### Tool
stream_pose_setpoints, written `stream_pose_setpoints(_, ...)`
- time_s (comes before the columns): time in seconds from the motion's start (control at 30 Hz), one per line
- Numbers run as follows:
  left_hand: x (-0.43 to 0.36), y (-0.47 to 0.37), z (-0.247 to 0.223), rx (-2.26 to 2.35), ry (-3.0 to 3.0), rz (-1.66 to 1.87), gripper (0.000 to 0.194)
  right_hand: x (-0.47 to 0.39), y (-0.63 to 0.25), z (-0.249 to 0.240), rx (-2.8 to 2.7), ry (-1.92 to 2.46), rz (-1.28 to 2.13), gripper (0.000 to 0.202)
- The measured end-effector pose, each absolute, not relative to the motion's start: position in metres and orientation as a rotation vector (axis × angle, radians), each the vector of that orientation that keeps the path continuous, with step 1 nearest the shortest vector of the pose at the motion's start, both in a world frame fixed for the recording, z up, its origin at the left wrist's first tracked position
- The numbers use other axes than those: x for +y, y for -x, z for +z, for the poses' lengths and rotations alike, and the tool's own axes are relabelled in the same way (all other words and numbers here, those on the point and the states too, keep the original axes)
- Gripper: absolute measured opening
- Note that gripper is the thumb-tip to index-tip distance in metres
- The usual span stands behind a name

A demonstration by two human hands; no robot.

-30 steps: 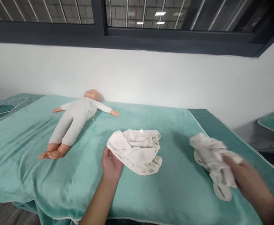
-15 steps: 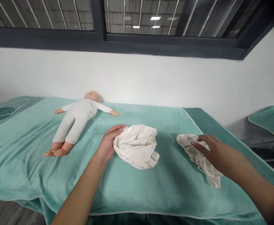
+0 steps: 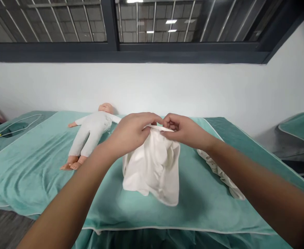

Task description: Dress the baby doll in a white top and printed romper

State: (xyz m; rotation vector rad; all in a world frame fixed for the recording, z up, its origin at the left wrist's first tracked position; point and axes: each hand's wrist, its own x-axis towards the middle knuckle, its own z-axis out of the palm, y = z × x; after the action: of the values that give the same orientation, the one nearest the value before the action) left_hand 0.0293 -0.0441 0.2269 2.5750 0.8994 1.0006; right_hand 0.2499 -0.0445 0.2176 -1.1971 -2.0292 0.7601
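Note:
Pinched along its top edge, a white piece of baby clothing [image 3: 153,169] hangs loosely above the green cover. My left hand [image 3: 133,133] grips that edge on the left, and my right hand [image 3: 185,130] grips it on the right, the two close together. Partly hidden behind my right forearm, a crumpled white printed cloth [image 3: 219,173] lies on the cover. To the left, a baby doll [image 3: 92,124] in a white suit lies on its back; its arm on the side towards my left hand is partly covered by that hand.
A green cover [image 3: 50,152] with pale piping spreads over the bed. White cables [image 3: 17,128] lie at the far left. Behind stand a white wall [image 3: 152,86] and a dark-framed window [image 3: 193,55]; another green cloth [image 3: 301,128] is at the far right.
My right hand has let go of the printed cloth and moved left to the white garment. Both hands now hold the garment's edge, raised so that it hangs down.

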Motion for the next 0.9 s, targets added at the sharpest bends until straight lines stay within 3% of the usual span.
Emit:
stream_pose_setpoints(0.17, -0.034, -0.015, 0.202, 1.439, -2.653, 1.321, 0.04, -0.043, -0.258, 0.221, -1.982, 1.366, 0.066, 0.012)
stream_pose_setpoints(0.37, -0.013, 0.012, 0.173, 1.544, -2.34, 1.605, 0.032, -0.049, -0.291, 0.213, -1.972, 1.484, -0.311, 0.019)
stream_pose_setpoints(0.6, -0.015, 0.023, 0.17, 1.695, -2.098, 1.49, 0.027, -0.057, -0.336, 0.2, -1.716, 1.816, 0.082, 0.026)
stream_pose_setpoints(0.77, -0.003, 0.02, 0.168, 1.895, -2.081, 0.97, 0.026, -0.045, -0.353, 0.194, -1.689, 1.972, 0.219, 0.025)
stream_pose_setpoints(0.9, 0.021, 0.006, 0.135, 2.054, -2.092, 0.691, 0.03, -0.018, -0.348, 0.171, -1.824, 2.054, 0.128, 0.027)
